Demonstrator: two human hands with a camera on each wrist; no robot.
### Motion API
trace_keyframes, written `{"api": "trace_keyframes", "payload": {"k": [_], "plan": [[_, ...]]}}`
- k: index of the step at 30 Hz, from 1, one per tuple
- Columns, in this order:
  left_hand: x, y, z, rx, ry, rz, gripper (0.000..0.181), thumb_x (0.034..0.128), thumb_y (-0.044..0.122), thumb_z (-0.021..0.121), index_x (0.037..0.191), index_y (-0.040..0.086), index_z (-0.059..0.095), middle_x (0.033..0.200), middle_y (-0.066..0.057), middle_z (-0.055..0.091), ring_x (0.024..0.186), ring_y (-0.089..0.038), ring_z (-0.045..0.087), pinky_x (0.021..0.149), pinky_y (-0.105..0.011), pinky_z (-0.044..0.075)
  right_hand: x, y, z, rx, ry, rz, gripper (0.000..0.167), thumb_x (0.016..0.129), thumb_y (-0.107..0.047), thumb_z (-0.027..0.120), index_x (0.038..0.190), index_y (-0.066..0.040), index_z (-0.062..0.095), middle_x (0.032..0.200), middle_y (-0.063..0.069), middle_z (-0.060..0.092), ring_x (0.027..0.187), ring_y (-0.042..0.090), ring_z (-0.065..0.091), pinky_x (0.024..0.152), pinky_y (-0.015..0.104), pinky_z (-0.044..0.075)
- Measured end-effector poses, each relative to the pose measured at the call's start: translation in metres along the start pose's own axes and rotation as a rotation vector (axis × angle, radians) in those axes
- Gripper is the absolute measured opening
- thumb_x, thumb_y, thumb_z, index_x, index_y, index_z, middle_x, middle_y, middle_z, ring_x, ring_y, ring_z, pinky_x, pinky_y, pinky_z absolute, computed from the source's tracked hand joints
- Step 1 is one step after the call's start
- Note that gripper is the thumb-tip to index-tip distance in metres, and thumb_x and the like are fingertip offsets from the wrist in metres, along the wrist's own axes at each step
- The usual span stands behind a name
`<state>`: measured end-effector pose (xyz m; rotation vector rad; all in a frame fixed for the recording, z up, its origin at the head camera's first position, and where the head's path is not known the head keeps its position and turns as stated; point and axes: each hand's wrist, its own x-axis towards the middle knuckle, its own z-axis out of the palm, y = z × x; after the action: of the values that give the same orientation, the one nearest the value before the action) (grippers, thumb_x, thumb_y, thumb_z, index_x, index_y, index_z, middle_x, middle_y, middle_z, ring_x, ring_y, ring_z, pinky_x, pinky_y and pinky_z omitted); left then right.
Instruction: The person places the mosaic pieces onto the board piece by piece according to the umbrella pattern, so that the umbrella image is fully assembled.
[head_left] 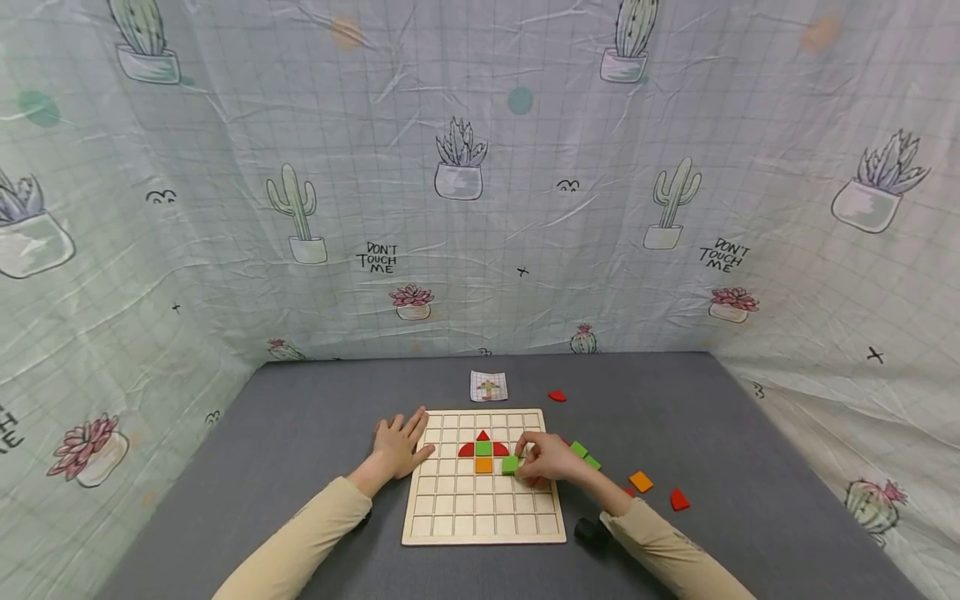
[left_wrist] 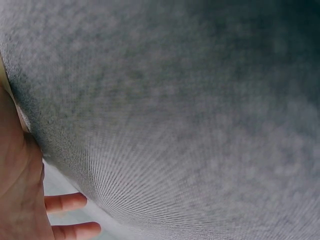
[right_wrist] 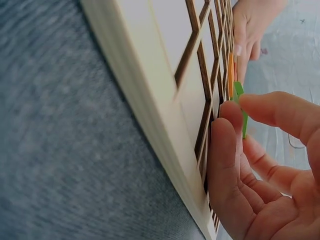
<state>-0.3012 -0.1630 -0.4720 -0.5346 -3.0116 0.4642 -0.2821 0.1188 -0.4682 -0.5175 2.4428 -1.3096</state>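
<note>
A wooden grid board lies on the grey table. On it a red triangle sits above a green square, with red rounded pieces at both sides and an orange square below. My right hand pinches another green square just right of the orange one; the right wrist view shows the green piece tilted between thumb and fingers of that hand. My left hand rests with spread fingers on the board's left edge; the left wrist view shows part of it.
Right of the board lie green squares, an orange square and red pieces. Behind the board are a printed card and a red piece. A black object is near my right sleeve.
</note>
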Motion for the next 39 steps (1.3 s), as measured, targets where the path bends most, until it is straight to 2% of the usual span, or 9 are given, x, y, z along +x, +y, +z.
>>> {"api": "trace_keyframes", "payload": {"k": [12,24,39], "plan": [[0.000,-0.001,0.001,-0.001,0.001,0.001,0.062,0.0908,0.054,0.033,0.140,0.017,0.030,0.146,0.002,0.029,0.104,-0.025,0.042,0.069,-0.044,0.035,0.008,-0.004,0.005,-0.035,0.027,0.022,0.023,0.072,-0.004,0.070,0.089,0.000,0.054,0.059,0.006,0.062,0.046,0.011,0.056,0.045,0.027,0.048],[0.002,-0.001,0.001,0.013,-0.013,-0.002,0.064,0.0907,0.055,0.030,0.141,0.017,0.028,0.147,0.003,0.027,0.105,-0.026,0.041,0.070,-0.044,0.035,0.011,-0.006,0.008,-0.045,0.022,0.029,0.024,0.072,-0.004,0.071,0.090,-0.001,0.055,0.059,0.005,0.061,0.046,0.011,0.056,0.044,0.028,0.049],[0.000,0.000,0.001,0.002,0.012,-0.001,0.061,0.0909,0.053,0.033,0.140,0.016,0.031,0.145,0.002,0.031,0.104,-0.026,0.042,0.068,-0.044,0.035,0.013,-0.010,0.009,-0.042,0.008,0.038,0.025,0.072,-0.003,0.071,0.090,0.001,0.054,0.058,0.006,0.061,0.045,0.012,0.056,0.044,0.029,0.049]]}}
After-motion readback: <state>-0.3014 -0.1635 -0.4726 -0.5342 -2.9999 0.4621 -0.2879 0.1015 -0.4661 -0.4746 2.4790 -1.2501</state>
